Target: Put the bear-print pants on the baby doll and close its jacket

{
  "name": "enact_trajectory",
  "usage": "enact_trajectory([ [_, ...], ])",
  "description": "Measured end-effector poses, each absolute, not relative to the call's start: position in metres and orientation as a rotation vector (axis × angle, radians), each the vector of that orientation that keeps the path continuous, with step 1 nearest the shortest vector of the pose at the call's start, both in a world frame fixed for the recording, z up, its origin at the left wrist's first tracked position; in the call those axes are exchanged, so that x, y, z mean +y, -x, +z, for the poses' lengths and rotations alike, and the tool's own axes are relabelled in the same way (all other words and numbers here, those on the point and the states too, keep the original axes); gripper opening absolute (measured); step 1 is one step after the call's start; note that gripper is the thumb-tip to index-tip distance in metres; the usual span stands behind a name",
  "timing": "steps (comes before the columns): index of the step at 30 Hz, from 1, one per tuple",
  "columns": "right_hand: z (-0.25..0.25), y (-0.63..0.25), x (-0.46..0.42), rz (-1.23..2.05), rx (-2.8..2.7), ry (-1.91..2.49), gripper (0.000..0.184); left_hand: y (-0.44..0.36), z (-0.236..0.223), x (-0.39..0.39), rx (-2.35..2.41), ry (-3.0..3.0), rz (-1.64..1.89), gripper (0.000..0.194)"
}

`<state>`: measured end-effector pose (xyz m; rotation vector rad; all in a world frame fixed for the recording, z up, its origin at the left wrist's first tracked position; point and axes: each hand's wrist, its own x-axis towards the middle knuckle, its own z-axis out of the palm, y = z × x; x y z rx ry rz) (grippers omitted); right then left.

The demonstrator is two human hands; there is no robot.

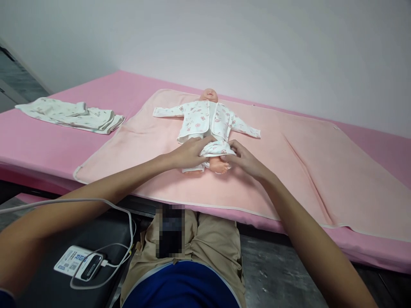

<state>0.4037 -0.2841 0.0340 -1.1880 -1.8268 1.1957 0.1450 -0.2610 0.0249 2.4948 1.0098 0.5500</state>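
A baby doll (209, 95) lies on its back on a peach blanket (289, 162), dressed in a white jacket with pink prints (205, 119). Small white trousers (215, 149) are bunched around the doll's legs, and one bare foot (219, 166) sticks out. My left hand (189, 152) grips the trousers' waist on the left side. On the right side my right hand (242, 158) pinches the same cloth. Both hands are closed on the fabric.
The blanket lies on a pink mattress (38, 141) against a white wall. A folded white printed cloth (72, 114) rests at the left. Below the mattress edge, a phone (91, 266) with a white cable lies on a dark seat beside my legs.
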Motion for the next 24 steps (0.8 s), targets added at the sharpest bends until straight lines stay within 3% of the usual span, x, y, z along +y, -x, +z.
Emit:
enact_trajectory([
  [3,0.052,-0.402,-0.274,1.481,-1.739,1.272,0.046,-0.149,0.024,-0.265,1.040,-2.535,0.557,0.052],
  [6,0.063,-0.394,-0.262,1.466,-1.737,1.404,0.054,-0.152,0.025,-0.269,1.089,-2.582,0.535,0.053],
  [12,0.059,-0.365,-0.251,1.146,-1.724,1.547,0.016,-0.154,0.030,-0.274,1.153,-2.571,0.473,0.066],
  [19,0.065,-0.362,-0.252,1.370,-1.651,1.441,0.020,-0.145,0.043,-0.268,1.073,-2.470,0.368,0.093],
  [21,0.065,-0.364,-0.251,1.386,-1.666,1.451,0.025,-0.138,0.051,-0.262,0.970,-2.383,0.309,0.087],
  [24,0.064,-0.364,-0.249,1.305,-1.692,1.470,0.025,-0.130,0.063,-0.250,0.889,-2.235,0.258,0.061],
])
